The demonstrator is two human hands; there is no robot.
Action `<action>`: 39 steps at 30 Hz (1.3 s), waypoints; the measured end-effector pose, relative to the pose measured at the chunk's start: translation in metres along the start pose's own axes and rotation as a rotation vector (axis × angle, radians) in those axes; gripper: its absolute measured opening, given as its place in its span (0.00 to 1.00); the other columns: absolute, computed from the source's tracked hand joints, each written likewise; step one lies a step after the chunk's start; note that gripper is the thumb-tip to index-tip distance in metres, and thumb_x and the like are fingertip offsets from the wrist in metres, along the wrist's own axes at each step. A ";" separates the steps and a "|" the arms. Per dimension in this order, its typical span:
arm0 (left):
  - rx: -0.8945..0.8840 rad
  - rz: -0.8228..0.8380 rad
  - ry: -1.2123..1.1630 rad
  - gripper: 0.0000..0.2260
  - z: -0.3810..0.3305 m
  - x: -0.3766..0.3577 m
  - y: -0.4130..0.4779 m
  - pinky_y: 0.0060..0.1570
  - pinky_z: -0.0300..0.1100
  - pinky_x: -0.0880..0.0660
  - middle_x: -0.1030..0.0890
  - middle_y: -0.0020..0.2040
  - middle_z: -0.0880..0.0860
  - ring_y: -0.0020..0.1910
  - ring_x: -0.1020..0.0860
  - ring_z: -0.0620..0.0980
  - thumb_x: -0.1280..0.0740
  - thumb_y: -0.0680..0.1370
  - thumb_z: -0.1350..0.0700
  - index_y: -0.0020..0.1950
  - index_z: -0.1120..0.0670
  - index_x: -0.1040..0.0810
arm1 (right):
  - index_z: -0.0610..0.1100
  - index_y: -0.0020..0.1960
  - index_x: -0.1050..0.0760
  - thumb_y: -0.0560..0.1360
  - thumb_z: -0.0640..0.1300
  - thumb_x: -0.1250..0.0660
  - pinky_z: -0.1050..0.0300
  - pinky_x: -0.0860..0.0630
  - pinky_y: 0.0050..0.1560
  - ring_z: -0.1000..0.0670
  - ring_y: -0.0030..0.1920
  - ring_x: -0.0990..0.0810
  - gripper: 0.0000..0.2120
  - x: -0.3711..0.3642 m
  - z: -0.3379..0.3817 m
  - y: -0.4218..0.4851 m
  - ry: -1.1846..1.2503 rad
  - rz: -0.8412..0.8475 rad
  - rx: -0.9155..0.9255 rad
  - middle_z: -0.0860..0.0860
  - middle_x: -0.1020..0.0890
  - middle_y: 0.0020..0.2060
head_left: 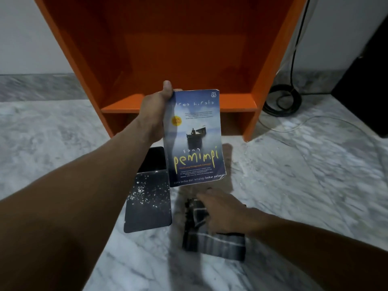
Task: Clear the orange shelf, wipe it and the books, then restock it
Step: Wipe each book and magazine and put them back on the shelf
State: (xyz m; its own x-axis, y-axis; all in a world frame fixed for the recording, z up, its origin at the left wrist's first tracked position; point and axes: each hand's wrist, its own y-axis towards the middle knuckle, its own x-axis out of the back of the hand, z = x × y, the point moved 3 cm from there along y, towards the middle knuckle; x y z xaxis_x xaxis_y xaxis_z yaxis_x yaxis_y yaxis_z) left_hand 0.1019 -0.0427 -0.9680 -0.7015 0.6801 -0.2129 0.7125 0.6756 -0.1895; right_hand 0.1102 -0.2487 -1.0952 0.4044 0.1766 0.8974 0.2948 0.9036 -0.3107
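Note:
The orange shelf (178, 59) stands on the floor against the wall, and its compartment holds nothing. My left hand (155, 114) grips a blue paperback (195, 139) by its left edge, holding it upright in front of the shelf with the cover "Sang Pemimpi" facing me. Below it, my right hand (224, 213) rests on a dark striped cloth (216, 242) that lies on the floor; the fingers are blurred and partly hide the cloth. A dark book with white speckles (149, 202) lies flat on the floor to the left of the cloth.
The floor is grey-white marble (304, 196). A coiled black cable (283, 101) and a thin white cable (315, 120) lie right of the shelf. A black box-like object (369, 80) stands at the far right. A second dark item (154, 158) lies under the speckled book.

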 end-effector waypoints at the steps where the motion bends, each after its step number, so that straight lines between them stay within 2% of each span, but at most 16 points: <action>1: 0.006 -0.002 0.017 0.17 0.005 0.001 0.004 0.60 0.59 0.24 0.17 0.54 0.58 0.58 0.19 0.62 0.42 0.83 0.45 0.52 0.57 0.22 | 0.44 0.61 0.32 0.69 0.42 0.32 0.51 0.27 0.52 0.40 0.58 0.26 0.21 -0.002 -0.007 0.003 -0.042 -0.027 0.005 0.43 0.26 0.57; 4: 0.024 -0.012 0.051 0.18 0.013 0.006 0.011 0.63 0.61 0.26 0.17 0.55 0.60 0.59 0.20 0.62 0.41 0.82 0.43 0.51 0.56 0.22 | 0.45 0.65 0.31 0.72 0.46 0.34 0.48 0.26 0.57 0.41 0.60 0.26 0.22 -0.001 -0.025 0.008 0.008 -0.023 -0.081 0.43 0.26 0.61; 7: 0.036 -0.011 0.026 0.17 0.007 0.003 0.005 0.61 0.59 0.25 0.17 0.52 0.57 0.59 0.20 0.62 0.41 0.83 0.45 0.52 0.57 0.22 | 0.44 0.61 0.26 0.72 0.38 0.38 0.52 0.24 0.52 0.42 0.56 0.22 0.18 0.017 -0.039 0.006 0.149 -0.056 -0.188 0.42 0.22 0.59; 11: 0.066 -0.040 -0.075 0.24 -0.017 0.005 -0.004 0.55 0.65 0.23 0.17 0.57 0.62 0.55 0.19 0.66 0.42 0.82 0.42 0.64 0.60 0.23 | 0.40 0.51 0.18 0.71 0.35 0.39 0.52 0.24 0.53 0.41 0.53 0.20 0.14 0.062 -0.041 0.004 0.359 -0.280 -0.395 0.43 0.17 0.52; 14: 0.016 -0.060 -0.066 0.23 -0.042 0.013 -0.009 0.55 0.70 0.25 0.17 0.54 0.64 0.52 0.18 0.67 0.39 0.81 0.40 0.57 0.60 0.20 | 0.40 0.49 0.20 0.75 0.40 0.39 0.49 0.23 0.51 0.40 0.50 0.20 0.10 0.088 -0.034 0.008 0.420 -0.360 -0.543 0.42 0.17 0.49; 16: -0.046 -0.075 -0.009 0.19 -0.059 0.015 -0.016 0.54 0.63 0.22 0.15 0.50 0.61 0.48 0.16 0.63 0.39 0.81 0.42 0.49 0.57 0.20 | 0.42 0.46 0.22 0.76 0.41 0.39 0.46 0.23 0.51 0.42 0.48 0.21 0.08 0.113 -0.023 0.008 0.688 -0.483 -0.571 0.43 0.18 0.49; 18: -0.075 -0.071 0.036 0.17 -0.071 0.015 -0.021 0.51 0.56 0.20 0.16 0.43 0.57 0.43 0.17 0.58 0.40 0.82 0.43 0.45 0.55 0.22 | 0.43 0.44 0.24 0.80 0.42 0.40 0.51 0.25 0.45 0.47 0.43 0.22 0.09 0.138 -0.005 0.007 1.064 -0.559 -0.498 0.45 0.19 0.45; 20: -0.103 -0.078 0.045 0.17 -0.083 0.017 -0.024 0.51 0.55 0.21 0.17 0.41 0.56 0.43 0.18 0.58 0.39 0.82 0.45 0.44 0.55 0.21 | 0.45 0.42 0.24 0.81 0.49 0.39 0.54 0.25 0.44 0.49 0.41 0.20 0.13 0.159 0.016 0.011 1.195 -0.545 -0.352 0.48 0.18 0.42; 23: -0.129 -0.080 0.032 0.16 -0.107 0.018 -0.029 0.52 0.54 0.21 0.18 0.41 0.56 0.43 0.19 0.57 0.39 0.82 0.46 0.48 0.58 0.23 | 0.43 0.47 0.21 0.76 0.52 0.31 0.40 0.21 0.51 0.41 0.47 0.17 0.11 0.174 0.045 0.018 1.097 -0.497 -0.292 0.44 0.15 0.47; 26: -0.223 -0.133 0.037 0.16 -0.135 0.018 -0.034 0.44 0.47 0.22 0.20 0.39 0.56 0.39 0.20 0.52 0.38 0.82 0.46 0.45 0.57 0.24 | 0.41 0.55 0.22 0.78 0.48 0.34 0.30 0.23 0.51 0.35 0.50 0.18 0.11 0.189 0.064 0.019 1.174 -0.543 -0.288 0.39 0.17 0.51; 28: -0.347 -0.218 0.096 0.16 -0.153 0.018 -0.043 0.35 0.37 0.29 0.26 0.35 0.51 0.32 0.26 0.44 0.39 0.83 0.46 0.41 0.55 0.28 | 0.41 0.56 0.23 0.81 0.45 0.37 0.33 0.22 0.52 0.36 0.49 0.18 0.09 0.207 0.078 0.013 1.215 -0.618 -0.254 0.39 0.17 0.51; 31: -0.501 -0.245 0.250 0.16 -0.169 0.009 -0.060 0.38 0.35 0.33 0.27 0.45 0.48 0.42 0.29 0.44 0.44 0.84 0.44 0.58 0.57 0.29 | 0.40 0.59 0.25 0.81 0.43 0.39 0.46 0.20 0.43 0.42 0.42 0.18 0.10 0.241 0.091 0.008 1.305 -0.740 -0.175 0.39 0.17 0.51; 33: -0.576 -0.216 0.360 0.14 -0.170 0.003 -0.071 0.31 0.29 0.33 0.28 0.45 0.47 0.40 0.29 0.43 0.44 0.84 0.46 0.58 0.56 0.32 | 0.40 0.58 0.26 0.81 0.41 0.39 0.49 0.20 0.40 0.44 0.39 0.18 0.09 0.272 0.097 0.006 1.317 -0.848 -0.121 0.41 0.17 0.48; 35: -0.631 -0.190 0.469 0.11 -0.168 0.000 -0.077 0.30 0.29 0.30 0.27 0.43 0.49 0.37 0.27 0.42 0.44 0.84 0.48 0.54 0.55 0.34 | 0.38 0.56 0.25 0.81 0.40 0.38 0.50 0.20 0.39 0.45 0.38 0.18 0.07 0.311 0.104 0.004 1.291 -0.950 -0.071 0.42 0.17 0.47; 37: -0.629 -0.128 0.521 0.09 -0.171 -0.004 -0.079 0.33 0.40 0.20 0.25 0.43 0.51 0.37 0.21 0.47 0.44 0.85 0.50 0.53 0.55 0.35 | 0.38 0.55 0.25 0.80 0.40 0.38 0.48 0.21 0.40 0.44 0.38 0.19 0.07 0.346 0.107 0.003 1.238 -1.006 -0.014 0.40 0.18 0.47; 39: -0.616 -0.118 0.580 0.08 -0.183 -0.005 -0.076 0.36 0.48 0.17 0.24 0.43 0.52 0.38 0.18 0.52 0.42 0.84 0.52 0.54 0.56 0.35 | 0.41 0.52 0.25 0.81 0.42 0.38 0.45 0.20 0.43 0.43 0.41 0.19 0.06 0.373 0.113 0.003 1.104 -1.004 0.033 0.40 0.17 0.48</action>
State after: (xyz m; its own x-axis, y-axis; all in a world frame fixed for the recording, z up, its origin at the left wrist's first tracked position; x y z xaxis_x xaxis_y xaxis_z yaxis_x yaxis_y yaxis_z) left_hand 0.0487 -0.0456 -0.7768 -0.7870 0.5204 0.3314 0.6169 0.6712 0.4109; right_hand 0.1644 -0.1363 -0.7264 0.4889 -0.8715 0.0385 0.8270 0.4770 0.2976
